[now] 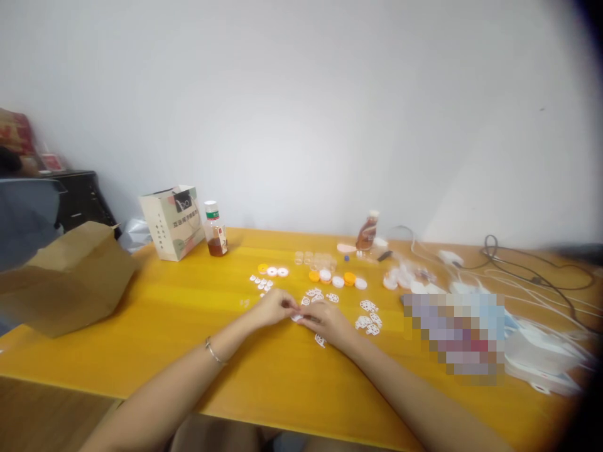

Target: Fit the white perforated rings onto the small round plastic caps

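My left hand [276,307] and my right hand [325,319] meet over the middle of the table, fingertips pinched together. Between them is a small white plastic piece [296,317], mostly covered by the fingers, so its exact shape is hidden. Just beyond my right hand lie white perforated plastic pieces [315,293], and one more such piece [320,340] sits below that hand. Further right is another group of perforated pieces [372,321]. Small white round parts [262,282] are scattered beyond my left hand.
Orange and white round caps [325,276] form rows behind the hands, with clear cups [308,258] beyond. A paper gift bag [172,226], a jar [215,235] and a brown bottle [367,232] stand further back. Brown paper bag [70,276] at left; cables [537,282] spread at right.
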{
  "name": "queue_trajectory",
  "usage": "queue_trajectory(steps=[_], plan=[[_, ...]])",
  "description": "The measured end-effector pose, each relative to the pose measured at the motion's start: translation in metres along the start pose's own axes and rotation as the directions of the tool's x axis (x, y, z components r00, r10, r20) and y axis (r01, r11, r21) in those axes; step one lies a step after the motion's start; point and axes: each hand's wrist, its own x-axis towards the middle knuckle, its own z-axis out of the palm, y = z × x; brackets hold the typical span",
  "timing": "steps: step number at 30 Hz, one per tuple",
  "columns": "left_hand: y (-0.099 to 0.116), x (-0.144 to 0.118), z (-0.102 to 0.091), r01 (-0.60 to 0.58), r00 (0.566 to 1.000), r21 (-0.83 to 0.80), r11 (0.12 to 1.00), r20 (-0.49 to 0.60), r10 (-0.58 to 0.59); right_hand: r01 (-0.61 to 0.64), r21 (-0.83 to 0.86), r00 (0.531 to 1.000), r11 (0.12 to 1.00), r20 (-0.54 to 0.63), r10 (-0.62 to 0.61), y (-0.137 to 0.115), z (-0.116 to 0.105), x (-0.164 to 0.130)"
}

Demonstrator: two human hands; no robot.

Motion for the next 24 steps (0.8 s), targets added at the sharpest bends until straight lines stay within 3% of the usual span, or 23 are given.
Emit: queue_trajectory(steps=[5,13,17,24], plan=[[0.009,-0.003,-0.001,-0.088,0.995,0.177,0.98,-0.038,0.096,-0.032,0.007,0.999,0.999,0.001,0.032,0.0,0.001,0.0],[0.024,-0.012,-0.008,-0.23,0.972,0.4,0.887,0.055,0.227,-0.081,0.012,0.996,0.997,-0.048,0.081,0.005,0.005,-0.001],[0.016,-0.008,-0.005,-0.192,0.98,0.312,0.93,0.012,0.198,-0.096,0.01,0.995,0.995,-0.025,0.096,0.004,0.005,-0.001],[0.001,0.0,0.003,-0.034,0.999,0.034,0.999,-0.027,0.034,-0.077,0.004,0.997,0.997,-0.019,0.077,0.002,0.003,0.0]])
